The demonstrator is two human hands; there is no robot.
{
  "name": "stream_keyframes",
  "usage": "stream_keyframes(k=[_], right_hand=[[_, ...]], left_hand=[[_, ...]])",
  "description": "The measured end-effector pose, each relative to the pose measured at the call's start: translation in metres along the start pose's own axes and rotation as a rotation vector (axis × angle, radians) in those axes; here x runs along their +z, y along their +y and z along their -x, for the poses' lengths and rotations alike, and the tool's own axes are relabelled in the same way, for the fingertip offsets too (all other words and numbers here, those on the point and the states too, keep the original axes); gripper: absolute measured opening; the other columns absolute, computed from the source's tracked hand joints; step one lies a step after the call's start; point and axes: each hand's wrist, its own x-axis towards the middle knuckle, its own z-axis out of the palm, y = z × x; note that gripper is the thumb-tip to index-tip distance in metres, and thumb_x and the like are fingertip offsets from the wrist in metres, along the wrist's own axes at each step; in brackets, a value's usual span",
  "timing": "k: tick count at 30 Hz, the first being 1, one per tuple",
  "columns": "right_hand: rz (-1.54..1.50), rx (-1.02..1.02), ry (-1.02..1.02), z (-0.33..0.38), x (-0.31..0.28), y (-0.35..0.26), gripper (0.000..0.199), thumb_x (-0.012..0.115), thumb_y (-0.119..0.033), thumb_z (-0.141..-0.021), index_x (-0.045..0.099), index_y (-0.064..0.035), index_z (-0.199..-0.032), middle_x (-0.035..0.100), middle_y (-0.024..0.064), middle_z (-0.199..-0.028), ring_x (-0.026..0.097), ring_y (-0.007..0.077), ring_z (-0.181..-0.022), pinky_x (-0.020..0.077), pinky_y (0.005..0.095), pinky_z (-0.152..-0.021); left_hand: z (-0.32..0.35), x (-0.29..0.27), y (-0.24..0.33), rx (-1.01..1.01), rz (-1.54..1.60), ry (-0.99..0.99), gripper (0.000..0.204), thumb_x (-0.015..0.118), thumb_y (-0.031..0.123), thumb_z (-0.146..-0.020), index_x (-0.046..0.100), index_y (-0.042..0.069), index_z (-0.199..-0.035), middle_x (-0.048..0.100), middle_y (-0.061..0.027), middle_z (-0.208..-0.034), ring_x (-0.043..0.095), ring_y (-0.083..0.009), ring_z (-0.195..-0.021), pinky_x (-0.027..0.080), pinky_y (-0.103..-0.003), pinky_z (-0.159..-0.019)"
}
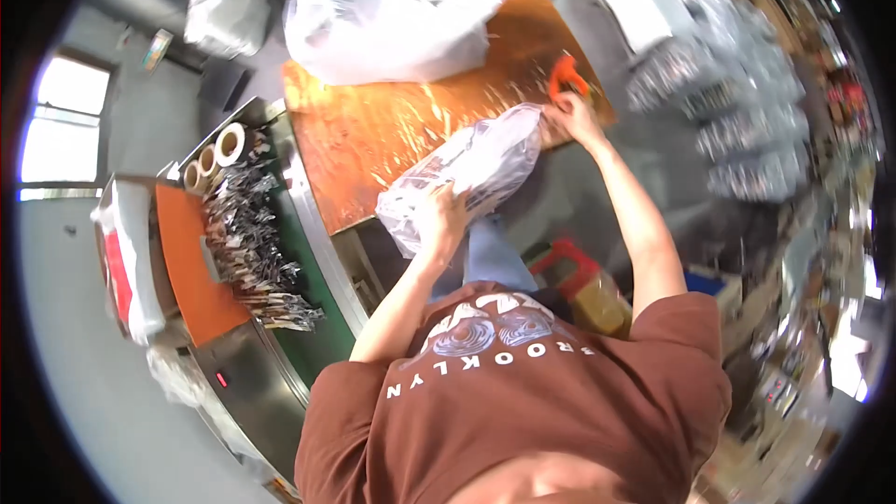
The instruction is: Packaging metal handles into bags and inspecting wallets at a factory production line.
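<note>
A filled clear plastic bag point(490, 154), long and bundled, lies slantwise across the near edge of an orange-brown wooden tabletop point(345, 145). My left hand point(442, 222) grips its near left part, fingers bent over the film. At the far right end of the bag, my right hand point(571, 119) is closed on the gathered plastic. Right beyond those fingers is a bright orange object point(566, 77); blur hides its kind and whether the hand touches it. What is inside the bag is hard to make out.
A large translucent plastic sack point(397, 14) stands on the far part of the table. To the left, a green conveyor-like strip point(313, 303) runs beside dark packets point(252, 243) and rolls point(230, 144). Several wrapped bundles point(751, 145) lie on the right. A red stool point(569, 266) is near my legs.
</note>
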Motion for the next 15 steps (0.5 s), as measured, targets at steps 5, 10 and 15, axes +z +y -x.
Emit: stream_keyframes(k=[5,10,15], right_hand=[[0.642,0.259,-0.053,-0.056,0.058,0.117,0.058,0.07,-0.051,-0.063,0.064,0.0023,-0.085,0.063,0.019,-0.089,0.06,0.0308,-0.088,0.0456,0.039,-0.08],[0.903,0.21,-0.24,-0.081,0.069,0.131,0.034,0.06,-0.034,-0.076,0.062,-0.0033,-0.091,0.062,0.0144,-0.09,0.055,0.0263,-0.095,0.0449,0.0403,-0.077],[-0.209,0.278,-0.658,-0.097,0.022,0.068,0.028,0.05,-0.013,-0.077,0.056,-0.0007,-0.101,0.06,0.0061,-0.087,0.058,0.0148,-0.081,0.0459,0.0279,-0.071]], left_hand=[[-0.055,0.0,-0.036,-0.63,0.7,0.258,0.023,0.051,0.015,-0.086,0.061,-0.004,-0.096,0.064,-0.0128,-0.092,0.059,-0.0198,-0.083,0.044,-0.03,-0.075],[-0.073,0.02,-0.1,-0.461,0.508,0.409,0.028,0.053,0.018,-0.079,0.064,0.001,-0.099,0.064,-0.0073,-0.085,0.055,-0.0132,-0.066,0.044,-0.029,-0.06],[-0.09,0.013,-0.09,-0.69,1.03,0.366,0.024,0.056,0.024,-0.077,0.06,0.0,-0.078,0.065,-0.0127,-0.091,0.061,-0.0232,-0.077,0.047,-0.037,-0.071]])
